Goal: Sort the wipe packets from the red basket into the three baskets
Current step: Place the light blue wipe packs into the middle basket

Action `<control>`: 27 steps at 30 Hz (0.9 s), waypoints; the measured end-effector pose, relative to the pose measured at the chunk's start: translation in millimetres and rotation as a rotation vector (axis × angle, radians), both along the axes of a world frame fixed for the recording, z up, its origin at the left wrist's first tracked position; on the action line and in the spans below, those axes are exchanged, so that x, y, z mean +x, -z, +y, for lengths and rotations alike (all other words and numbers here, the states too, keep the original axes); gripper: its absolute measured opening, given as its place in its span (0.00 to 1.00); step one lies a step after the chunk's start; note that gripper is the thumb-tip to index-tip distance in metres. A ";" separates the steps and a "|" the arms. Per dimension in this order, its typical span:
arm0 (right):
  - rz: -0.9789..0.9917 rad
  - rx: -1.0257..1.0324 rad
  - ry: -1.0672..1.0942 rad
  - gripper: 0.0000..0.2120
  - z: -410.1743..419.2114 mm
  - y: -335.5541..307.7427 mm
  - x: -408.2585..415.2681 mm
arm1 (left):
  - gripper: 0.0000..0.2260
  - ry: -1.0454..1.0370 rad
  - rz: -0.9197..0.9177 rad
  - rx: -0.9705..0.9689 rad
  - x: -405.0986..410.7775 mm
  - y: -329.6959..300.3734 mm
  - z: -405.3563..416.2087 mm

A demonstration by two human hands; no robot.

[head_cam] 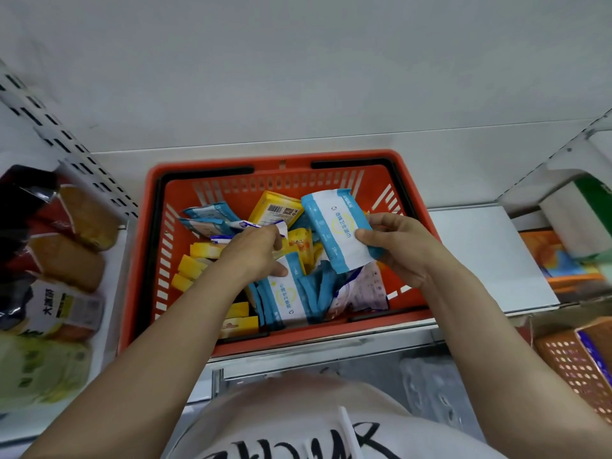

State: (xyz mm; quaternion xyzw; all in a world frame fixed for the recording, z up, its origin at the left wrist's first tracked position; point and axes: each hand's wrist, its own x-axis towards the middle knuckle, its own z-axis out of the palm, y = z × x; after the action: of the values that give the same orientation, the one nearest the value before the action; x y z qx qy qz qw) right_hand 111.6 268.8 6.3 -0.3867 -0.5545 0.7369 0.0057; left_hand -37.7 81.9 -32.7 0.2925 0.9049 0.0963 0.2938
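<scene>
- Red plastic shopping basket (pixel 142 246) with slotted walls sits on a white shelf (pixel 490 260), and it holds a jumble of wipe packets.
- The right hand (pixel 402 251) pinches a blue-and-white wipe packet (pixel 339 228) by its right edge. The thumb lies on the front and the other fingers curl round behind it.
- This packet is lifted above the pile, tilted, with its long side running up and away from the fingers.
- The left hand (pixel 256 251) reaches down into the basket. Its fingertips pinch a small white packet with blue print (pixel 256 226).
- Just under the left thumb lies a second blue-and-white packet (pixel 288 293), flat on the pile.
- Past the left fingertips, toward the back wall, sits a yellow packet with a barcode (pixel 276 210).
- To the left of the left fingers lie flat blue packets (pixel 207 218), and below them small yellow packets (pixel 192 268).
- Under the right hand there is a pale purple-and-white packet (pixel 366 288).
- Far to the left of the hands, bagged bread loaves (pixel 74 240) lie on the next shelf.
- Far to the right sits an orange basket with round holes (pixel 569 369).
</scene>
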 end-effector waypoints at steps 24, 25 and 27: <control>0.235 0.070 0.325 0.15 -38.3 -23.0 53.5 | 0.14 -0.614 -0.574 0.920 28.0 -36.6 -0.3; 0.249 0.077 0.348 0.14 -38.3 -25.2 62.1 | 0.15 -0.617 -0.605 0.931 36.8 -38.5 1.7; 0.280 0.094 0.397 0.13 -37.0 -28.5 83.3 | 0.16 -0.602 -0.631 0.937 56.2 -43.1 9.7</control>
State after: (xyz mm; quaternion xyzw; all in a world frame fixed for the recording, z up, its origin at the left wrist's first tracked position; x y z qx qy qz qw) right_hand 194.9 231.8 34.8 -0.3816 -0.4951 0.7411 0.2450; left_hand 18.5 91.6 10.3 0.0806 0.6795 0.6413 0.3471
